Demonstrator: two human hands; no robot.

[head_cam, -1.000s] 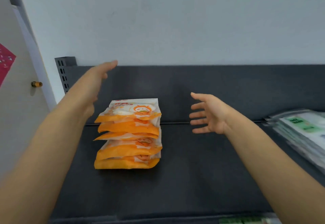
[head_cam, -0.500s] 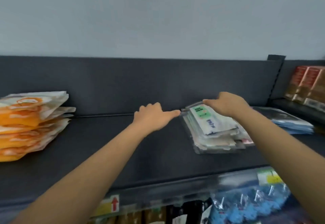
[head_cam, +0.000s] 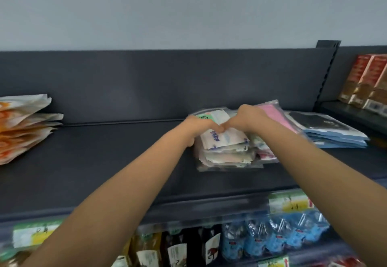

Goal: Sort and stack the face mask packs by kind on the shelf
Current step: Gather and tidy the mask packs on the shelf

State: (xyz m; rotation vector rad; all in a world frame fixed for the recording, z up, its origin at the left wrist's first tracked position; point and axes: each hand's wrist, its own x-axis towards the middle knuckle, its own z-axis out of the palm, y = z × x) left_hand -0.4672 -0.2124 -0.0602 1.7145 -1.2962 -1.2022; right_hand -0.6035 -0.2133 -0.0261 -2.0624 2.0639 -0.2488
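Observation:
A mixed pile of clear face mask packs [head_cam: 227,151] lies on the dark shelf [head_cam: 109,162], right of centre. My left hand [head_cam: 198,129] curls over the pile's left edge and grips the top white pack with a green label [head_cam: 217,118]. My right hand [head_cam: 250,118] is closed on a pink mask pack [head_cam: 275,117], which tilts up off the pile beside my wrist. The two thumbs touch over the pile. A stack of orange and white packs [head_cam: 23,128] sits at the far left. To the right lies a stack of blue packs [head_cam: 337,139] with a black one on top.
Red and brown boxes [head_cam: 368,82] stand on the neighbouring shelf at the right, past a metal upright [head_cam: 326,74]. Below the shelf edge with price tags [head_cam: 289,201] hang blue packets [head_cam: 278,237] and bottles [head_cam: 178,250]. Bare shelf lies between the orange stack and the pile.
The view swung right from the orange stack to the mixed pile. Both hands came together on top of it, and a pink pack now shows tilted up at my right hand.

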